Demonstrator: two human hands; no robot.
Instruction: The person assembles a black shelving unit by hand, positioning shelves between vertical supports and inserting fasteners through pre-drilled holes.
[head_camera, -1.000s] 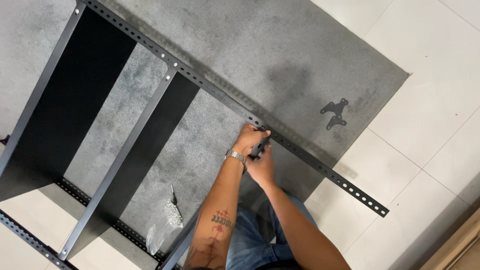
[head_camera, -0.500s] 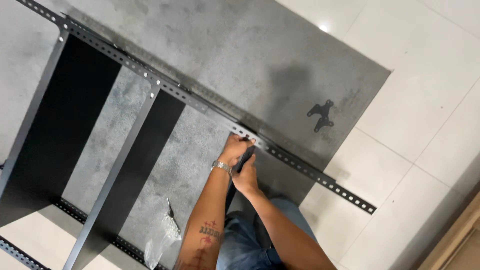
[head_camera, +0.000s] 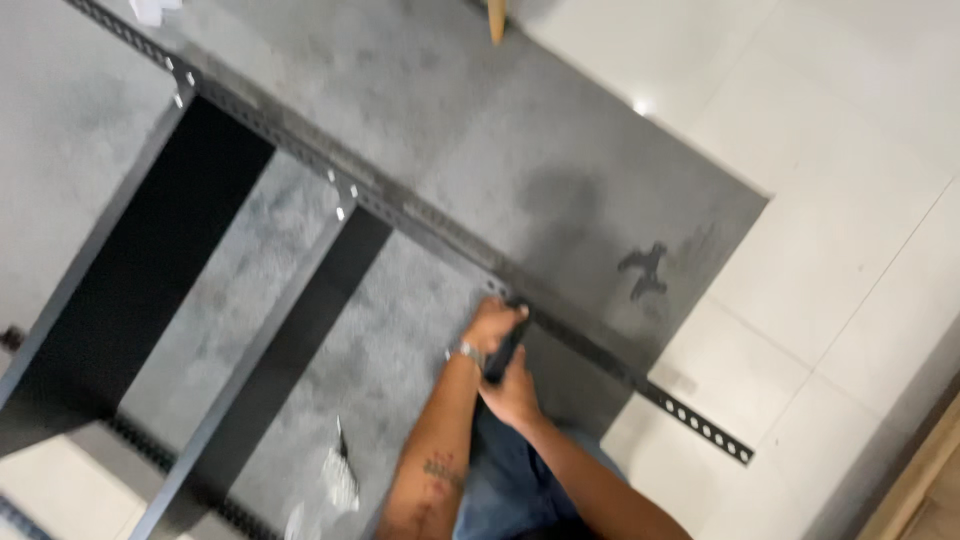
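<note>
At lower centre, the right hand (head_camera: 515, 392) grips a dark tool (head_camera: 503, 350) against the perforated rail (head_camera: 420, 222); the left hand (head_camera: 490, 325) steadies it, closed. Rail looks stiff, heavy steel; hold mid-length.

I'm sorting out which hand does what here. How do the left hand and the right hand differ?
The left hand wears a wristwatch; the right hand shows none. The left hand rests up at the perforated metal rail, while the right hand sits lower, gripping the handle of a dark tool. Both are bare and close together.
</note>
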